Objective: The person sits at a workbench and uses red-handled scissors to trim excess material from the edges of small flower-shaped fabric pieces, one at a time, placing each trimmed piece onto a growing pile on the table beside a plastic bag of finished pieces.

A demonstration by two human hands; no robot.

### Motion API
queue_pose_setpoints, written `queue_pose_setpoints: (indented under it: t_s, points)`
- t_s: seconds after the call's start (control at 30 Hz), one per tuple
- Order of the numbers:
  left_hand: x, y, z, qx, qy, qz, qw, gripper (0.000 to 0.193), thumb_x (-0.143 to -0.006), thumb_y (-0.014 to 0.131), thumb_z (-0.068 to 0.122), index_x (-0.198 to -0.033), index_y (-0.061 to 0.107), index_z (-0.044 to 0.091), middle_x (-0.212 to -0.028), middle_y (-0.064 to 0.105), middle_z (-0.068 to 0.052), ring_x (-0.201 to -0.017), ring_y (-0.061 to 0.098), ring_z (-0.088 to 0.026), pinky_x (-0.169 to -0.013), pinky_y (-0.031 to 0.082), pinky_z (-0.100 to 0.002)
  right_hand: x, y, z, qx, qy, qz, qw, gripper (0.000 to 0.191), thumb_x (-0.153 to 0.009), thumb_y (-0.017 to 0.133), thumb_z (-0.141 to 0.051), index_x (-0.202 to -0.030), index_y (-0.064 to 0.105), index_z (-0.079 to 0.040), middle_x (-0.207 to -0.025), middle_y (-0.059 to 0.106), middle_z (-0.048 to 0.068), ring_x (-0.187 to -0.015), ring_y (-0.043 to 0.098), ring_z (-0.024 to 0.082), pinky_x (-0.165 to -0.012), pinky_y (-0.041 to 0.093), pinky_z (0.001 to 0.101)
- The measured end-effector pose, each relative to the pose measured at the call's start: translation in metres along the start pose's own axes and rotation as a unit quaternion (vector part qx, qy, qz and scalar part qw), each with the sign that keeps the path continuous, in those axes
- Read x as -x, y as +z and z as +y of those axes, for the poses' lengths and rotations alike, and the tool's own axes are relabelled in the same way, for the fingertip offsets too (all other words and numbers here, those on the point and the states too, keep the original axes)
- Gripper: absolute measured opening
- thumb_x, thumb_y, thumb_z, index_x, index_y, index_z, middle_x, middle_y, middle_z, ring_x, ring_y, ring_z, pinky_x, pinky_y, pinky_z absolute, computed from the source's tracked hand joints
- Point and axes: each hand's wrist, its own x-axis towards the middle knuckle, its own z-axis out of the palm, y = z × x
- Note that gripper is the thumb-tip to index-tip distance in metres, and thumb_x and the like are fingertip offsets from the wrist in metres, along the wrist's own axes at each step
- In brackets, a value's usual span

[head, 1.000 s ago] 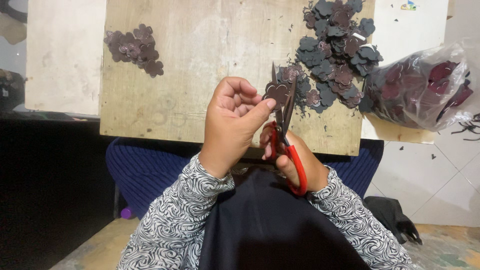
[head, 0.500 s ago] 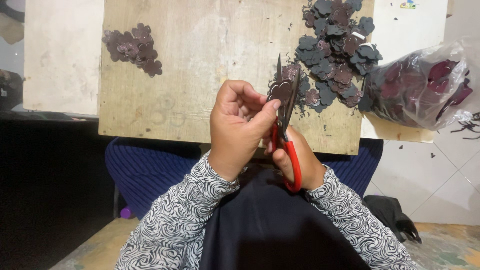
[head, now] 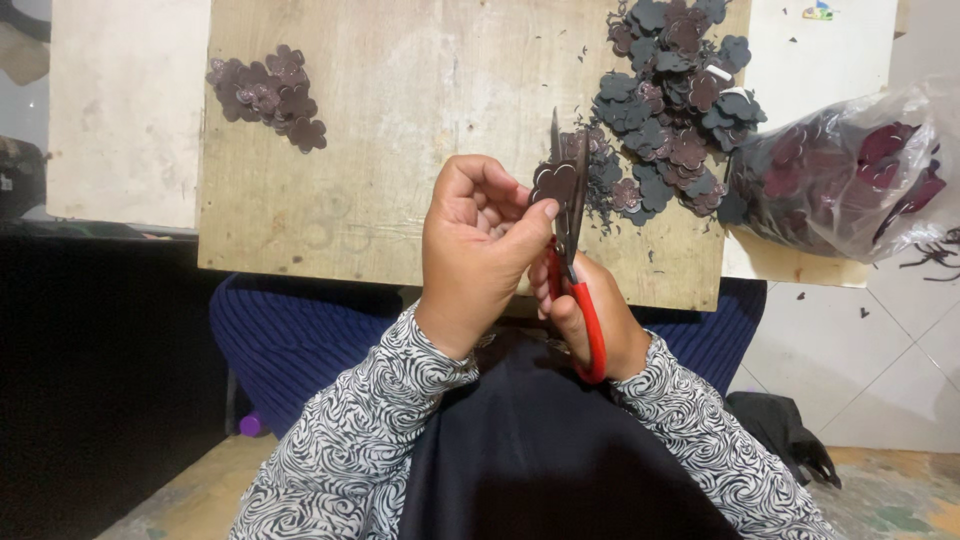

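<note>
**Two hands working one dark flower-shaped piece over the wooden board**

Both hands are meeting just below the centre of the view, over the near edge of the wooden board (head: 400, 150). The left hand (head: 480, 250) is holding a small dark flower-shaped piece (head: 553, 183), its fingers (head: 545, 212) clamped together on the piece's lower edge. The right hand (head: 590, 310) is gripping the red-handled scissors (head: 572, 230), fingers closed around the handle loops; the blades are pointing toward 12 o'clock and standing just against the piece, narrowly parted or nearly shut, which cannot be told for certain.

At 1 o'clock from the hands, a large heap of cut pieces (head: 670, 110) is lying on the board, dark grey and maroon mixed, with fine offcuts scattered beside it. At 10 o'clock, well apart, a small heap of maroon pieces (head: 268, 92) is resting on the board's far left corner. At 2 o'clock, off the board, a clear plastic bag (head: 850, 180) is holding more dark red pieces. The person's patterned black-and-white sleeves (head: 350, 440) are showing at 6 o'clock, with a blue ribbed cloth (head: 290, 330) lying beneath the board.
</note>
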Motion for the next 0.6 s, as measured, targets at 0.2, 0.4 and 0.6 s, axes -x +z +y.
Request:
queue_pose_setpoints:
  t_s: [0.2, 0.4, 0.6]
  points:
    - [-0.002, -0.003, 0.002, 0.011, -0.02, 0.004, 1.0, 0.036, -0.09, 0.071, -0.01, -0.112, 0.047, 0.006, -0.101, 0.059, -0.005, -0.087, 0.062, -0.007, -0.077, 0.055, -0.021, 0.002, -0.002, 0.0, -0.029, 0.041, -0.003, 0.999, 0.089, -0.077, 0.057, -0.09, -0.103, 0.053, -0.005, -0.084, 0.049, -0.002, -0.07, 0.048, 0.006, -0.062, 0.045, 0.0212]
    - [-0.002, -0.005, 0.006, -0.001, -0.023, -0.002, 1.0, 0.036, -0.09, 0.071, -0.01, -0.113, 0.047, 0.005, -0.102, 0.058, -0.005, -0.088, 0.062, -0.007, -0.078, 0.055, -0.021, 0.003, -0.004, 0.006, -0.055, 0.036, -0.017, 0.998, 0.084, -0.079, 0.059, -0.086, -0.099, 0.053, -0.005, -0.081, 0.048, -0.003, -0.069, 0.048, 0.006, -0.06, 0.043, 0.0214]
    - [-0.003, -0.007, 0.005, 0.009, -0.005, -0.018, 1.0, 0.036, -0.092, 0.07, -0.01, -0.117, 0.048, 0.004, -0.104, 0.057, -0.005, -0.091, 0.061, -0.008, -0.082, 0.055, -0.022, 0.003, -0.004, 0.01, -0.076, 0.03, -0.026, 0.996, 0.081, -0.082, 0.061, -0.084, -0.098, 0.053, -0.005, -0.078, 0.047, -0.003, -0.069, 0.047, 0.007, -0.061, 0.043, 0.0219]
